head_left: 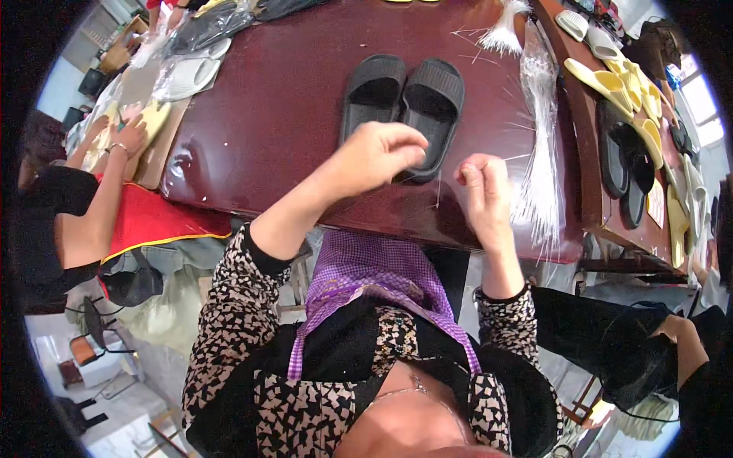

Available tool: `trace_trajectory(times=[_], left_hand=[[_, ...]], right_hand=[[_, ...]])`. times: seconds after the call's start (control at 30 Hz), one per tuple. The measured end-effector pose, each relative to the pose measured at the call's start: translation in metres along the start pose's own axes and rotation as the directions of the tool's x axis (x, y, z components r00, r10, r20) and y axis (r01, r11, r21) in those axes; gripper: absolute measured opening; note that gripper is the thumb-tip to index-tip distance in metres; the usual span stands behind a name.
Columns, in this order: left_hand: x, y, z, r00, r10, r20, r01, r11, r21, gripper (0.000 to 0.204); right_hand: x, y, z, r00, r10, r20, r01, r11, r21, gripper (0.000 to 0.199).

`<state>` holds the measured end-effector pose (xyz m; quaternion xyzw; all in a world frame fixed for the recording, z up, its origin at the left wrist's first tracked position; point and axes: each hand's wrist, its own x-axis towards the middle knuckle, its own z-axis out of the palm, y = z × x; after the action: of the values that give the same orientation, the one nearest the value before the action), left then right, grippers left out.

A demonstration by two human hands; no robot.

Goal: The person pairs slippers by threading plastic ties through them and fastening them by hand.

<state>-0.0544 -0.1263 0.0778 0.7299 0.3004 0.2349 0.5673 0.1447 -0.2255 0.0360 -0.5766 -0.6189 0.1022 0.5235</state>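
A pair of black slide sandals (pixel 403 103) lies side by side on the dark red table, toes pointing away from me. My left hand (pixel 379 155) hovers over their near ends and hides part of the left sandal. Its fingers are bent and drawn together; whatever they hold, if anything, is too small to make out. To the right of the sandals, my right hand (pixel 486 189) is raised with fingers curled in and thumb against them. Anything in that pinch is likewise hidden. Beside it lies a bundle of thin white plastic strands (pixel 540 145), partly in a clear bag.
A second bunch of white strands (pixel 502 37) lies at the far right of the table (pixel 267 114). Yellow slides (pixel 611 84) and black slides (pixel 622 160) cover the right-hand table. At left, a co-worker's hands (pixel 126 137) work near pale slides and bagged white slides (pixel 189 76).
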Motion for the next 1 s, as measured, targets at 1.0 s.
trace_trajectory(times=[1.0], left_hand=[[-0.037, 0.035, 0.002, 0.869, 0.465, 0.169, -0.49, 0.766, 0.415, 0.005]], right_hand=[[0.083, -0.03, -0.039, 0.654, 0.156, 0.741, -0.126, 0.987, -0.097, 0.016]])
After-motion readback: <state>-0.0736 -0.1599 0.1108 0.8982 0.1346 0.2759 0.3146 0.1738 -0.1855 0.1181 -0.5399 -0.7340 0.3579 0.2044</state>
